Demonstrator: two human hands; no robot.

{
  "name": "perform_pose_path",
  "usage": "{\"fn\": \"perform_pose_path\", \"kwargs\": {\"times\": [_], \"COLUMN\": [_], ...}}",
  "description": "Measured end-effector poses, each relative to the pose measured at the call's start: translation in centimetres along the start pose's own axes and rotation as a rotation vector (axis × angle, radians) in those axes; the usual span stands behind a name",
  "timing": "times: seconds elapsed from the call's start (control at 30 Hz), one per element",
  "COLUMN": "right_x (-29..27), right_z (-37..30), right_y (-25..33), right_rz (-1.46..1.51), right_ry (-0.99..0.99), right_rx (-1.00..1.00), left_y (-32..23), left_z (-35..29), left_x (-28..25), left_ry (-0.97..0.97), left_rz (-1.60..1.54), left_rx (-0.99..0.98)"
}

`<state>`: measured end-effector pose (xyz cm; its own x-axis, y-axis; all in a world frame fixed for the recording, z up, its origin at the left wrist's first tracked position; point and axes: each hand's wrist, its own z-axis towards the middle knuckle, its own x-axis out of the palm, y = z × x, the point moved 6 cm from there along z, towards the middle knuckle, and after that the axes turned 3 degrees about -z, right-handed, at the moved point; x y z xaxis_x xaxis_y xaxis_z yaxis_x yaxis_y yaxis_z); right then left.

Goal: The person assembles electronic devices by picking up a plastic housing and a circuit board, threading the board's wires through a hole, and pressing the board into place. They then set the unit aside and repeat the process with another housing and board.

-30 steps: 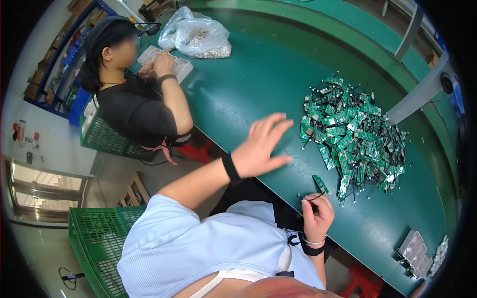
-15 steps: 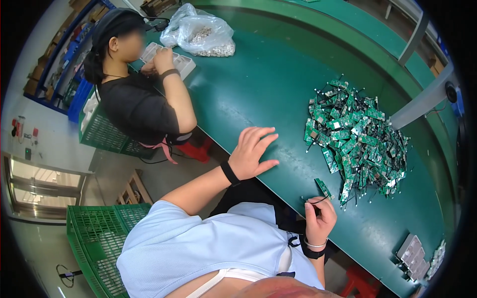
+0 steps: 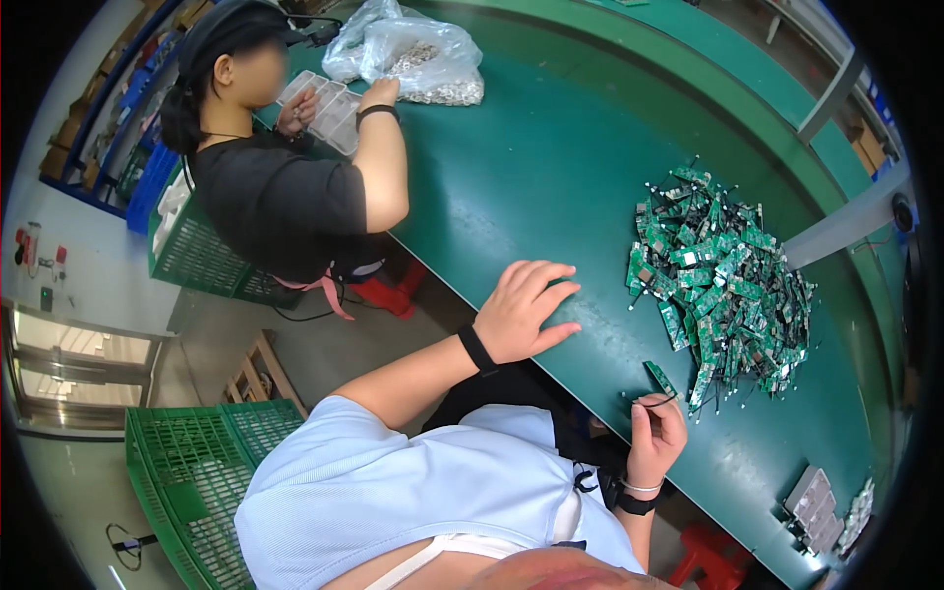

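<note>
While the left hand (image 3: 526,313) lay flat and spread on the near edge of the long green desk (image 3: 551,177), its fingers (image 3: 551,280) holding nothing, the right hand (image 3: 657,435) rested lower at the same edge with its fingers (image 3: 644,413) pinched shut on a thin dark wire (image 3: 657,401). That wire ran to a small green circuit board (image 3: 660,378) lying on the desk just above the hand, apart from the main stock. A wide heap of green circuit boards (image 3: 723,285) with black leads was spread over the desk to the right, well away from the left hand. At the desk's lower right corner sat a few grey blocks (image 3: 814,497). The desk's matte green top curved away toward the far end, where a co-worker in a black shirt (image 3: 285,202) sat at the left side, hands at a clear compartment tray (image 3: 329,103), with a clear plastic bag of small parts (image 3: 418,54) just beside it. A grey metal post (image 3: 841,226) rose slantwise from the right side of the desk. Below the desk's edge the floor (image 3: 236,324) was pale and grey; a green plastic crate (image 3: 192,472) stood at the lower left, another green crate (image 3: 202,251) stood behind the co-worker, and blue bins (image 3: 147,187) were stacked beyond that. Something red (image 3: 388,290), partly hidden, showed under the desk beside the co-worker's seat.
</note>
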<state>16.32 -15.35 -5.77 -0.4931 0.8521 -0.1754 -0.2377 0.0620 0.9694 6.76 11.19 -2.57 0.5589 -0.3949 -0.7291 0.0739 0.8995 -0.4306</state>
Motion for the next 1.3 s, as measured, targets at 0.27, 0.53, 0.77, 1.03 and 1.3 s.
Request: {"fn": "perform_pose_path", "kwargs": {"times": [0.27,0.53,0.77,1.03,1.3], "right_x": [-0.5,-0.5,0.1,0.7,1.0], "right_z": [-0.1,0.0,0.1,0.5,0.6], "right_y": [-1.1,-1.2,-0.6,1.1,1.4], "right_rz": [0.032,0.019,-0.035,-0.152,-0.182], "right_ry": [-0.041,-0.029,0.026,0.059,0.048], "right_rx": [0.049,0.053,0.021,-0.027,-0.038], "left_y": [-0.1,-0.1,0.0,0.0,0.0], "left_z": [-0.3,-0.3,-0.4,0.1,0.1], "left_x": [-0.1,-0.2,-0.3,0.2,0.3], "left_ry": [-0.037,-0.075,-0.079,-0.022,0.000], "left_rz": [-0.028,-0.029,-0.020,-0.002,-0.014], "left_rx": [0.026,0.045,0.030,0.006,-0.016]}}
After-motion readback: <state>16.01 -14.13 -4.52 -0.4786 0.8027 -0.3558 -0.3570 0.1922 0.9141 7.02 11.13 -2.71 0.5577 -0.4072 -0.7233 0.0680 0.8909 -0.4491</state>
